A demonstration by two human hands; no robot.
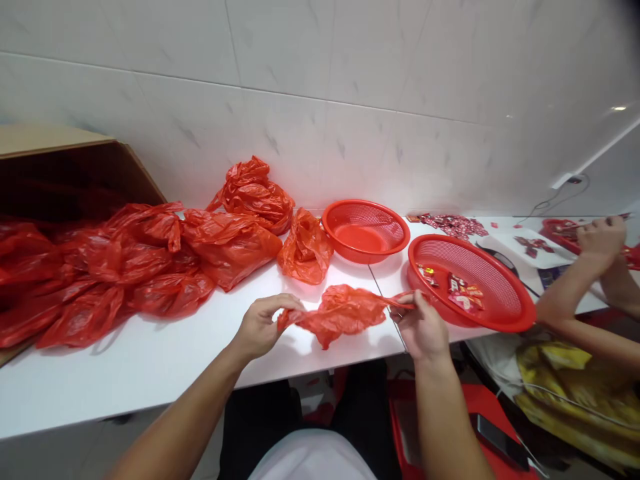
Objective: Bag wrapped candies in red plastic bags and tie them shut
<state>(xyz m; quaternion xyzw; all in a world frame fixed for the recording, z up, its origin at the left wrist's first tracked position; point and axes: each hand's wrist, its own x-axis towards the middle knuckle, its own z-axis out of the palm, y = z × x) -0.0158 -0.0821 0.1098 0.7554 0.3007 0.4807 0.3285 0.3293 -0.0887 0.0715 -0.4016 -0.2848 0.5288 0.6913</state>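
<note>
A crumpled red plastic bag (345,313) is stretched between my two hands, just above the front edge of the white table. My left hand (263,325) pinches its left end between thumb and fingers. At the other side my right hand (423,327) grips the bag's twisted right end. Behind the bag sits a small bunched red bag (306,247). A red plastic basket (367,257) stands beyond it, near the wall. Close to my right hand, a larger red basket (470,283) holds several wrapped snacks (465,293).
Filled red bags (135,260) pile up at the left by an open cardboard box (65,141). Small red packets (453,225) lie along the wall. At the right, another person's hands (603,237) work over a red basket. A phone (500,440) rests on a red surface below the table.
</note>
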